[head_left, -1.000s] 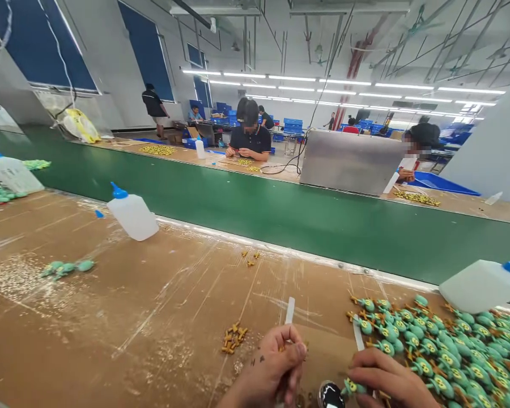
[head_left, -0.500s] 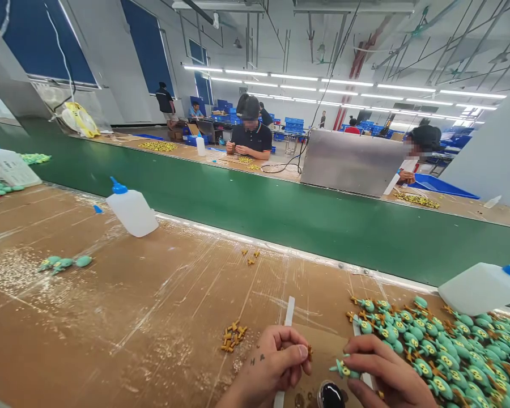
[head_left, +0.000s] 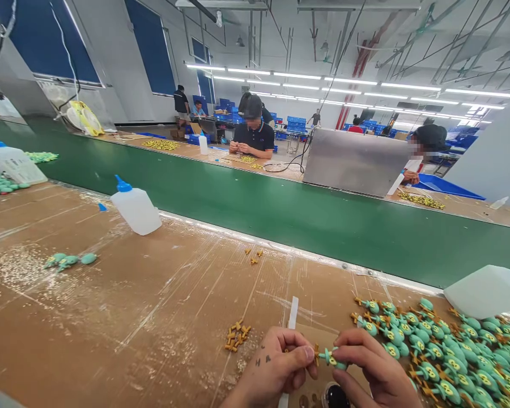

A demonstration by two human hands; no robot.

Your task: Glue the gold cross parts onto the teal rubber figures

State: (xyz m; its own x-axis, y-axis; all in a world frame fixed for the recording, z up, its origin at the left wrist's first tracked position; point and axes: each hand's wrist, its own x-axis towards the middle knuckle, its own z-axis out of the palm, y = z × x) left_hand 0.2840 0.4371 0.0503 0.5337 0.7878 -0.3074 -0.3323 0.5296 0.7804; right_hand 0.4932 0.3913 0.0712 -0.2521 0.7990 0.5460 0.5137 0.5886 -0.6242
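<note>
close view from the wearer's head, looking down at a long desk (head_left: 110, 294) topped with brown card. a green toy figure (head_left: 338, 360) is held in the air between both hands, just above the desk, lying sideways, with a small brown piece (head_left: 317, 354) at its end beside the left hand (head_left: 276, 362). the right hand (head_left: 376, 368) closes its grip around the figure's body, with thumb and fingers curled over it. the left hand's grip is a tight pinch at the brown piece, though the fingers partly hide it. the figure appears light and slightly soft, probably moulded rubber or plastic, and its rounded body seems the surest place to take hold. the brown piece looks small and stiff, easily dropped, and best taken between the fingertips.

to the right of the hands lies a heap of similar green figures (head_left: 454, 351) with brown pieces on them, next to a white squeeze bottle (head_left: 488, 292) with a blue cap. to the left is a small pile of loose brown pieces (head_left: 237, 336). a dark round jar (head_left: 335, 398) sits just below the hands; its contents cannot be told. a second squeeze bottle (head_left: 136, 207) stands near the green conveyor belt (head_left: 280, 226). beyond the belt, a seated co-worker (head_left: 253, 133) works with both hands at the far desk.
</note>
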